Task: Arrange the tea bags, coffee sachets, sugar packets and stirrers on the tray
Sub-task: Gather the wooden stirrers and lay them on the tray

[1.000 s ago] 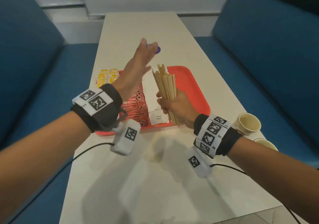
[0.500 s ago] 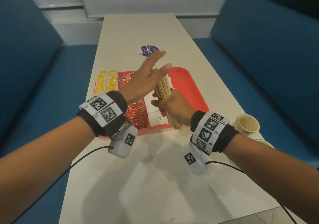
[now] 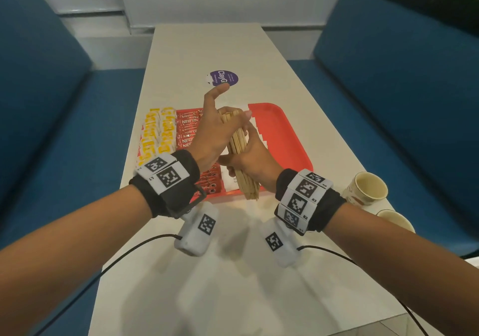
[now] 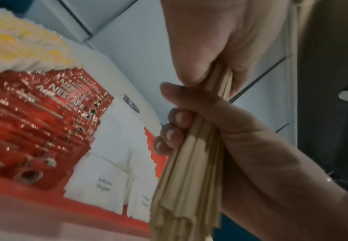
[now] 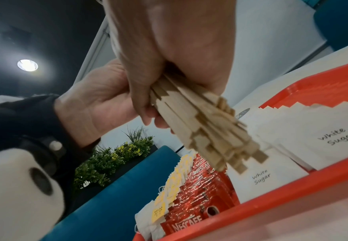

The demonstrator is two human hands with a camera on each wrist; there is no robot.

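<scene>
While the surface [image 3: 207, 271] carries the tray [image 3: 285, 138], the right hand [image 3: 255, 158] grips the stirrers [image 3: 239, 151] above it and the left hand [image 3: 215, 131] presses flat on their tops. Only the wrist views read "White Sugar" packets [image 5: 264, 177]; the head view hides them.

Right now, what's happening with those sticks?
Right hand grips stirrers. Left hand presses their top. Tray right side free.
</scene>
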